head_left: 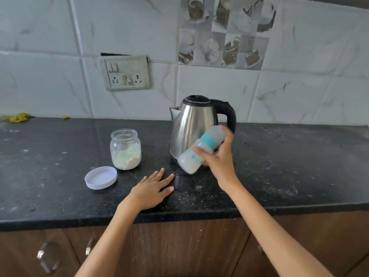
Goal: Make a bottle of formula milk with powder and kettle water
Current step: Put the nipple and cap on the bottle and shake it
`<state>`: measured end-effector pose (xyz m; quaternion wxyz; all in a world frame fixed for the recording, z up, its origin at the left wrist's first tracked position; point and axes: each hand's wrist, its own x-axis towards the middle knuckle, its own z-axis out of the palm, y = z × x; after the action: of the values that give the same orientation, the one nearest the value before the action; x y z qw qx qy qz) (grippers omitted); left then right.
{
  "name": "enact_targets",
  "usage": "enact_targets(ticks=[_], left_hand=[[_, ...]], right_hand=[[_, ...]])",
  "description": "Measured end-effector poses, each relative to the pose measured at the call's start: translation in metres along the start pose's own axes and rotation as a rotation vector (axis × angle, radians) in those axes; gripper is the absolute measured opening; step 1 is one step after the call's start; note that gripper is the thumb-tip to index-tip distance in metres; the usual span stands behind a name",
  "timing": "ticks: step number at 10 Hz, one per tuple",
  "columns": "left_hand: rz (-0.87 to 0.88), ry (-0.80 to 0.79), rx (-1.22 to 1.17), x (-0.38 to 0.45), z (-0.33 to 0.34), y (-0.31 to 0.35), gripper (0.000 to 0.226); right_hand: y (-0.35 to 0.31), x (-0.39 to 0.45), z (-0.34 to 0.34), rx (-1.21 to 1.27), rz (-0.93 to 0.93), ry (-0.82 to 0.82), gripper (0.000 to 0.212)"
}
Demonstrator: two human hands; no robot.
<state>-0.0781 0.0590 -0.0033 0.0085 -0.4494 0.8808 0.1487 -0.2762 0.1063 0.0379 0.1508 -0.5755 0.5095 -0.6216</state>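
Over speckled black counter [279, 176] | right hand [217, 156] grips tilted, blurred plastic bottle [201, 150] | left hand [153, 188] flat, fingers spread

Jar [125, 149] stands left of kettle [196, 128], lid [101, 177] before jar.

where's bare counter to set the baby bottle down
Widest bare patch: the black stone counter right of the steel kettle. Another lies left of the glass powder jar and white lid. It is crowded in front of the kettle, where the left hand rests and the right hand holds the bottle.
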Motion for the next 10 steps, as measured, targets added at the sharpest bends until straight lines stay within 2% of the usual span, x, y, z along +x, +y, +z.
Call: enact_targets(ticks=[1,5,6,7,8,9,10], left_hand=[[-0.011,0.002,0.001,-0.0021,0.0023,0.0025,0.053],[-0.004,0.005,-0.003,-0.0023,0.0019,0.0025,0.053],[-0.005,-0.002,-0.005,-0.0018,-0.0006,0.0007,0.053],[-0.001,0.012,-0.004,-0.0019,0.0029,0.0019,0.053],[-0.009,-0.001,-0.002,-0.0013,0.0008,0.0013,0.053],[0.001,0.004,-0.006,-0.0010,0.0017,0.0018,0.053],[-0.013,0.000,-0.005,-0.0025,0.0013,0.0015,0.053]], right_hand=[[-0.0024,0.0025,0.0006,-0.040,-0.013,-0.068,0.089],[-0.0047,0.0041,-0.0029,-0.021,0.010,-0.024,0.086],[-0.0037,0.0021,0.0012,-0.036,-0.019,-0.091,0.089],[-0.0035,0.0014,0.0031,0.025,0.027,-0.019,0.088],[-0.0025,-0.0010,0.0045,-0.019,-0.019,-0.131,0.088],[-0.0001,-0.0007,0.0028,0.055,0.020,-0.024,0.086],[-0.0018,-0.0010,0.0036,0.009,-0.017,-0.138,0.088]])
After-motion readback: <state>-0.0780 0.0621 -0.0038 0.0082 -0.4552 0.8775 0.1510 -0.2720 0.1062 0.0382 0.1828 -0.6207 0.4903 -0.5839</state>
